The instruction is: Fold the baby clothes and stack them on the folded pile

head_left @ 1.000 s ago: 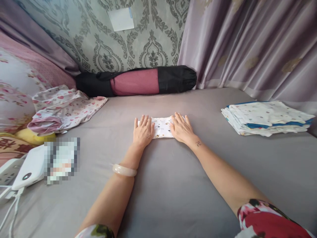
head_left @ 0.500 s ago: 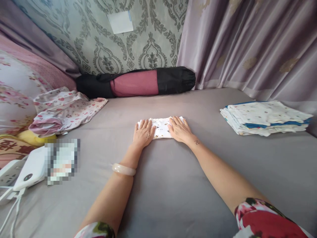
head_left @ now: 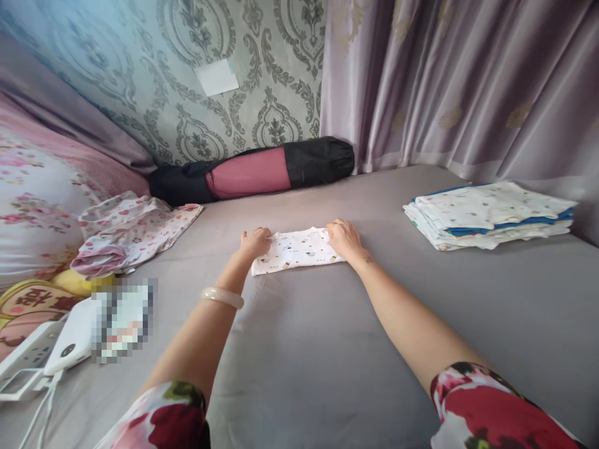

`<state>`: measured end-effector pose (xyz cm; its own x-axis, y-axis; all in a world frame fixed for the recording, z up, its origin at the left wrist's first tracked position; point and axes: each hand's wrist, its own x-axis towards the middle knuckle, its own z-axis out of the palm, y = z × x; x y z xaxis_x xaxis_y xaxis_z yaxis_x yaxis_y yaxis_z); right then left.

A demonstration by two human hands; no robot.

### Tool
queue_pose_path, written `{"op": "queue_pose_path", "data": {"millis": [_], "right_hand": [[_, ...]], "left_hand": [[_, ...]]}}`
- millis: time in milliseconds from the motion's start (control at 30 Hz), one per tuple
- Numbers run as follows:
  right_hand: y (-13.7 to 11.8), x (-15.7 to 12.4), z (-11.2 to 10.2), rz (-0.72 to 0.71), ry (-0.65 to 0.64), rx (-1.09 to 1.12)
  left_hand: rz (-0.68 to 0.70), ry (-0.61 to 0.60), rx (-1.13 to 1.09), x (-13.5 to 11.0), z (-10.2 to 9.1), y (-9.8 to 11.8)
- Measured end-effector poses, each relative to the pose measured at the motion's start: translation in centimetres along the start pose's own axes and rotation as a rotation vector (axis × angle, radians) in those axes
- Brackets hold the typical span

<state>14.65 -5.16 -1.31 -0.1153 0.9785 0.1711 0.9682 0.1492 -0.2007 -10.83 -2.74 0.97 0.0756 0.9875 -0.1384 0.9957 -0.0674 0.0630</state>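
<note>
A small folded white garment (head_left: 299,251) with a scattered print lies on the grey bed sheet (head_left: 299,349) in front of me. My left hand (head_left: 256,242), below a pale bangle (head_left: 223,297), is closed on the garment's upper left edge. On the opposite side my right hand (head_left: 344,239) grips the upper right edge, its fingers curled and their tips partly hidden. The garment's lower left corner sticks out below my left hand.
A stack of folded clothes (head_left: 489,215) lies at the right. Patterned pink clothing (head_left: 135,231), a white power bank (head_left: 77,333) with cables and a power strip (head_left: 32,349) are at the left. A black and pink rolled bag (head_left: 253,173) lies along the wall.
Both hands have gone from lying flat on the garment to gripping its upper side edges, and more of its print shows. The view has shifted slightly.
</note>
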Motion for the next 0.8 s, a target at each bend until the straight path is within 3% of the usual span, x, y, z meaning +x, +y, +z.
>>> {"op": "queue_pose_path", "data": {"millis": [167, 400, 533, 800], "right_hand": [[0.4, 0.4, 0.1, -0.020, -0.002, 0.033], [0.5, 0.4, 0.3, -0.044, -0.059, 0.054], [0.7, 0.6, 0.7, -0.094, -0.059, 0.084], [0.6, 0.6, 0.2, -0.183, -0.021, 0.155]], "left_hand": [[0.031, -0.097, -0.078, 2.3, -1.6, -1.2], [0.083, -0.155, -0.187, 2.3, -2.1, -1.5], [0.138, -0.077, -0.301, 1.0, -3.2, -1.4], [0.409, 0.032, -0.401, -3.9, -7.7, 0.2]]}}
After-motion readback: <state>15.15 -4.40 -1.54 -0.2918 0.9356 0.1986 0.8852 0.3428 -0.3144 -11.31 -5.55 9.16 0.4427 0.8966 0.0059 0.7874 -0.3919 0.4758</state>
